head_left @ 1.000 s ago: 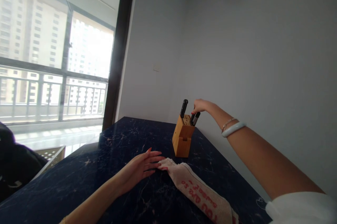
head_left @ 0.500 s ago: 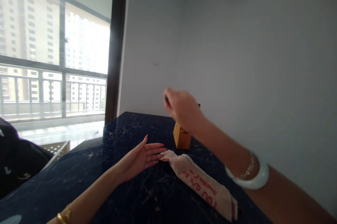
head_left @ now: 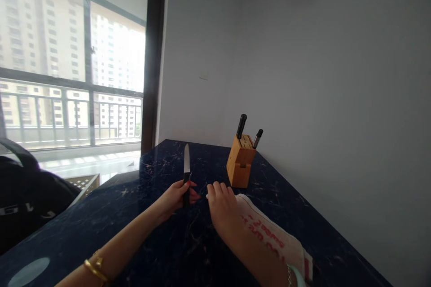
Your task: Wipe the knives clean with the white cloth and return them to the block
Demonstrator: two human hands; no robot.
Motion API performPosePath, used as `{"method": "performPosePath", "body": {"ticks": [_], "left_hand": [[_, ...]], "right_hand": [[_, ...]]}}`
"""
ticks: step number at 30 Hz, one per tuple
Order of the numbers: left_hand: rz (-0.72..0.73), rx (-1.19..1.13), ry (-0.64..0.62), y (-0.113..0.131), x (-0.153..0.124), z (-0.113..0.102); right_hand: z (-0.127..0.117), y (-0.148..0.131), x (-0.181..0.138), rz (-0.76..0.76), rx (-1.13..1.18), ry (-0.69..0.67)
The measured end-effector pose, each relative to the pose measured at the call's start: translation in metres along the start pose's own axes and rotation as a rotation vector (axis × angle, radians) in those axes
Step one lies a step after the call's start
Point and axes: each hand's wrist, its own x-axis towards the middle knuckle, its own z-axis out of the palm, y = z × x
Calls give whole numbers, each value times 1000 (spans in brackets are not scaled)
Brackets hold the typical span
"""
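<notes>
My left hand (head_left: pixel 178 197) is closed around the black handle of a kitchen knife (head_left: pixel 186 163), its thumb pressed on the handle. The blade points up and away from me. To the right, my right hand (head_left: pixel 222 206) has its fingers bent over the near-left end of a pale towel (head_left: pixel 269 235) with red lettering. That end is mostly hidden under the hand, and a small whitish bit shows at the fingertips. Just beyond the towel stands a wooden knife block (head_left: pixel 240 163) holding a black-handled knife (head_left: pixel 241 126) and another handle with a black end (head_left: pixel 257 138).
A dark blue marbled table (head_left: pixel 161 251) lies under everything. A pale oval (head_left: pixel 28 273) shows at its lower left. To the left are a black bag (head_left: pixel 30 201) and a perforated light panel (head_left: pixel 89 183). A grey wall (head_left: pixel 319 98) runs along the right.
My right hand has come down from in front of the knife block to the towel's end. My left hand, open and bare before, now grips the knife. The block's handles have come into view.
</notes>
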Motion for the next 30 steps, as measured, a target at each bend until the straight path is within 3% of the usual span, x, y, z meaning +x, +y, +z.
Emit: {"method": "performPosePath", "body": {"ticks": [5,8,14,20,27,30], "left_hand": [[-7,326,14,-2,4,-7],[-34,442,-30,-3,5,-11],[-147,544,-90,-4,3,-15],[-151,683,-116,-8,2,-13],[-134,839,-126,-14,2,-9],[-110,886,-148,-21,2,-5]], "right_hand": [[10,18,-9,102,-138,-271],[23,36,-7,122,-120,-329],[44,65,0,155,-108,-302],[49,54,-1,77,14,-154],[40,49,5,217,143,-46],[39,39,5,174,250,-28]]}}
